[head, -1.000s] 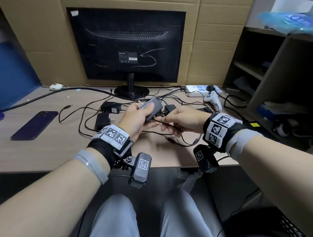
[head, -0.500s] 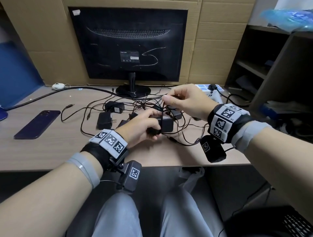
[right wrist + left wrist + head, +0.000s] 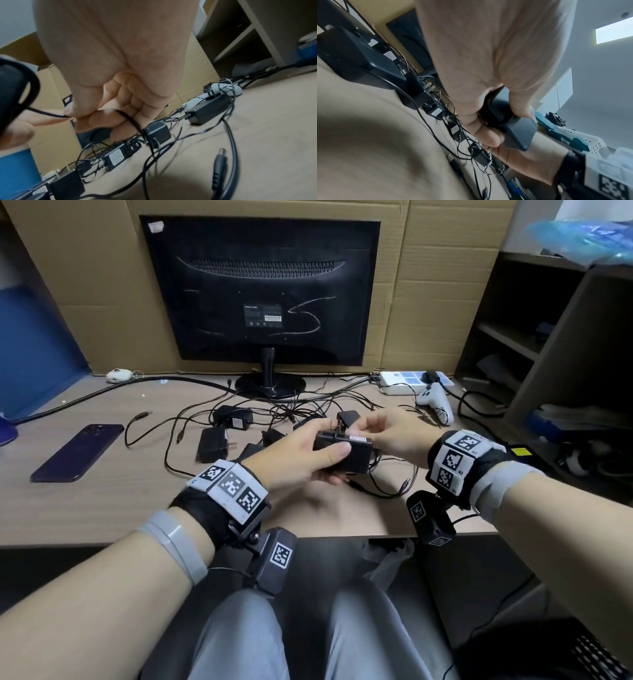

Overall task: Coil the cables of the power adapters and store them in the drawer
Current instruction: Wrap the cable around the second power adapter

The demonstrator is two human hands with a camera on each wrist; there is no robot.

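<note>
Black plastic fills your left hand (image 3: 301, 453): it grips the power adapter (image 3: 346, 451) at the frame's centre, above the desk (image 3: 102, 501), long axis running left to right. Your right hand (image 3: 394, 433), just right of it, pinches the thin cable (image 3: 130, 120) between thumb and fingers. Judging by this, wind across that axis with the right.

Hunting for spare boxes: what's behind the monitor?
Brown cardboard stands behind the monitor, showing above it and at both sides. Whatever is directly behind the screen is covered.

Desk (image 3: 102, 508): phone (image 3: 78, 453), adapters (image 3: 213, 445) w/ cables, monitor (image 3: 270, 385), pwr strip (image 3: 399, 380).
</note>
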